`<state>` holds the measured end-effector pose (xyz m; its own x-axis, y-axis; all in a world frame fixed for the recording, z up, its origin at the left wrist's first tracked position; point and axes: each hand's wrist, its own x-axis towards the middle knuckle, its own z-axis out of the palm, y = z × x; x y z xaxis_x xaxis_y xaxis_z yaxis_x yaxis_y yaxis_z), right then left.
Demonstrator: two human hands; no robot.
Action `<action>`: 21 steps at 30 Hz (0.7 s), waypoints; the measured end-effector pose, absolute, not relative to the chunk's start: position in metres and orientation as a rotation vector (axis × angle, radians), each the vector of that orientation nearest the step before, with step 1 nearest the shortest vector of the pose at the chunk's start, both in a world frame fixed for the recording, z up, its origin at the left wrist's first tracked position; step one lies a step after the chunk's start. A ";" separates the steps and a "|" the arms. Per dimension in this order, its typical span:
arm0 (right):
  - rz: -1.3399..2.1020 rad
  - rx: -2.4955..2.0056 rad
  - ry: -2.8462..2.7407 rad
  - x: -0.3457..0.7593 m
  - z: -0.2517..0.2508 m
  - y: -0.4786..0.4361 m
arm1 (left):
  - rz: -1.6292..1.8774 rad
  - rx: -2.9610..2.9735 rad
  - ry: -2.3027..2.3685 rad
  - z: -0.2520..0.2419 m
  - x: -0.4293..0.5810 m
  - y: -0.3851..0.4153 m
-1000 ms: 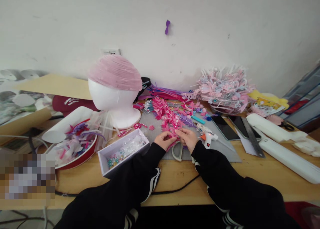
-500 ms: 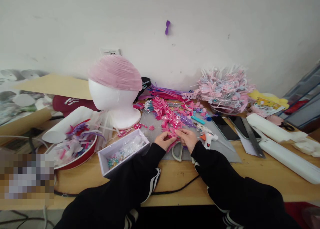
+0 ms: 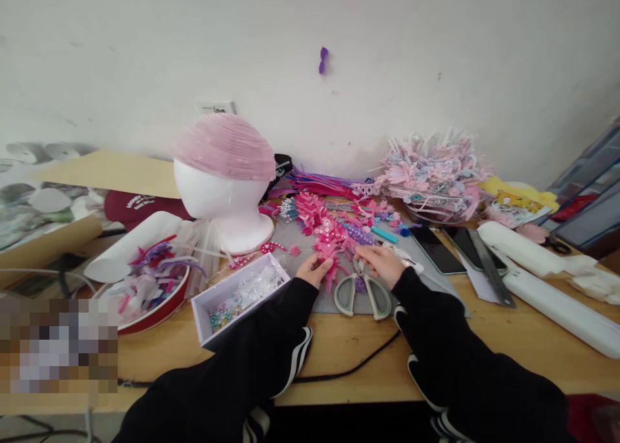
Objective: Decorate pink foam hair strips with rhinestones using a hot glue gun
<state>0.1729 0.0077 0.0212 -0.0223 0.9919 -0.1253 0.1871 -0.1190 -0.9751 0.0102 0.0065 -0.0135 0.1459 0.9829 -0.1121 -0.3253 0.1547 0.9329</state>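
My left hand (image 3: 314,272) is closed on a pink ribbon piece (image 3: 330,280), at the near end of a row of pink ribbon bows (image 3: 325,226). To its right, the fingers of my right hand (image 3: 385,264) are pinched together just above the scissors; what they hold, if anything, is too small to make out. The scissors (image 3: 370,288) lie with both pale handles towards me, on a grey mat (image 3: 322,306). Partly hidden behind my right hand is a white glue gun (image 3: 404,254).
On the left stand a white bead box (image 3: 197,317), a red-rimmed bowl of ribbon scraps (image 3: 159,319) and a foam head (image 3: 208,194) with a pink cover. Two phones (image 3: 438,249), a metal ruler (image 3: 491,268) and white rolls (image 3: 562,310) lie right. Hair pieces (image 3: 436,172) are heaped behind.
My right hand has moved right, away from my left hand, and the scissors handles show more fully. My left hand has shifted slightly left and stays on the pink ribbon.
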 end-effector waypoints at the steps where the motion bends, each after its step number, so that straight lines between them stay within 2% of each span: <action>1: 1.181 -1.535 -1.381 0.185 0.026 0.008 | 1.164 0.922 0.927 -0.014 0.010 0.007; 6: 0.720 -2.183 -1.643 0.244 0.037 0.006 | 1.196 0.927 0.911 -0.023 0.010 0.010; 9: 0.650 -2.407 -1.779 0.262 0.028 0.001 | 1.251 0.925 0.901 -0.030 0.010 0.014; 12: 0.741 -2.355 -1.924 0.264 0.017 -0.003 | 1.280 0.926 0.886 -0.034 0.010 0.016; 15: 0.684 -2.333 -1.944 0.255 0.011 -0.003 | 1.296 0.914 0.884 -0.034 0.011 0.016; 21: 0.694 -2.182 -1.576 0.237 0.014 -0.001 | 1.306 0.910 0.888 -0.032 0.011 0.015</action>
<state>0.2373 -0.0007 0.0144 0.2576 0.9496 -0.1784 0.7729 -0.3133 -0.5518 0.0111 0.0153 -0.0322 0.0625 0.9977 -0.0247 -0.3899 0.0472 0.9197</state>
